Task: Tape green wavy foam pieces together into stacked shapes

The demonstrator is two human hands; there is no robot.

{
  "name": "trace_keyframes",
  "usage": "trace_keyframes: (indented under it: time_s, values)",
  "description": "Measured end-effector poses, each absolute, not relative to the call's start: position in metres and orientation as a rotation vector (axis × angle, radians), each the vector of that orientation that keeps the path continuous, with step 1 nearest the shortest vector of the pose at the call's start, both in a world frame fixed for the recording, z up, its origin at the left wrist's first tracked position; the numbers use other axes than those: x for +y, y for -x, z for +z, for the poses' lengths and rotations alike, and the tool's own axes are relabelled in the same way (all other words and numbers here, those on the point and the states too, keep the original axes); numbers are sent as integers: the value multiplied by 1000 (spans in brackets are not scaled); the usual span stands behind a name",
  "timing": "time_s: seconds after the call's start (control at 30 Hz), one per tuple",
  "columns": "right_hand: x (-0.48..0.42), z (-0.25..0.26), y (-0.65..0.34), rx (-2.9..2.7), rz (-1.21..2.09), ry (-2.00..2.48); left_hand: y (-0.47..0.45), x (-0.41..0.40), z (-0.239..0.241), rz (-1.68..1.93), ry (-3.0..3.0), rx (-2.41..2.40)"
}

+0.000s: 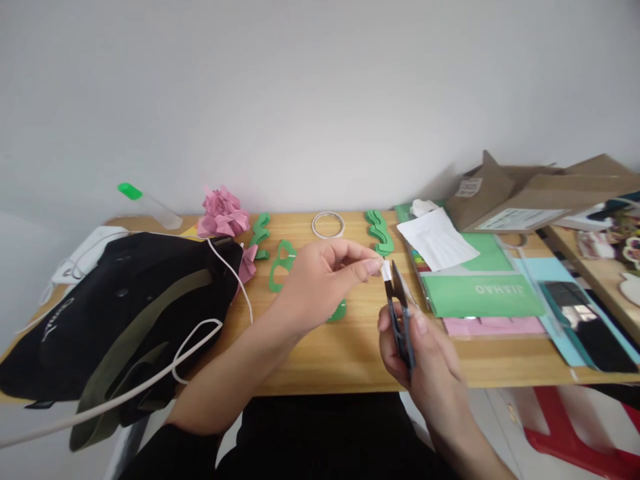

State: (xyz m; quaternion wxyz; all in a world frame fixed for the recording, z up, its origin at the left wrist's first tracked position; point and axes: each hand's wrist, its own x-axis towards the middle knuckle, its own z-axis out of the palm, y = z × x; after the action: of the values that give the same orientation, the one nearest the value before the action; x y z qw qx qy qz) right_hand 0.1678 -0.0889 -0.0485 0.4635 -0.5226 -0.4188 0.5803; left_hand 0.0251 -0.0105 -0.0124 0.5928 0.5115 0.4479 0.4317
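Observation:
My left hand is raised over the wooden table, thumb and fingers pinched on a small white strip of tape. My right hand grips small dark snips, whose blades meet the strip's end. Beneath the left hand lie green paper leaf shapes. A white tape roll rests farther back, beside more green leaves. Pink paper flowers sit at the back left.
A black bag with white cords covers the table's left side. On the right lie green and pink paper packs, a white sheet, cardboard boxes and a black card. A red stool stands below.

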Motion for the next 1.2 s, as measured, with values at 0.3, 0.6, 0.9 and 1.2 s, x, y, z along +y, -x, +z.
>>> trace_keyframes:
  time_s: [0.3, 0.6, 0.9, 1.2]
  values:
    - [-88, -50, -164, -1081, 1312, 1324, -31, -11, -14, 1034, -1158, 1017]
    - [-87, -50, -161, -1030, 1299, 1321, -31, -11, -14, 1025, -1154, 1041]
    - [-85, -57, -165, -1056, 1304, 1272, -31, -11, -15, 1049, -1134, 1029]
    - [-84, -58, -166, -1056, 1293, 1246, -31, -10, -18, 1054, -1115, 1001]
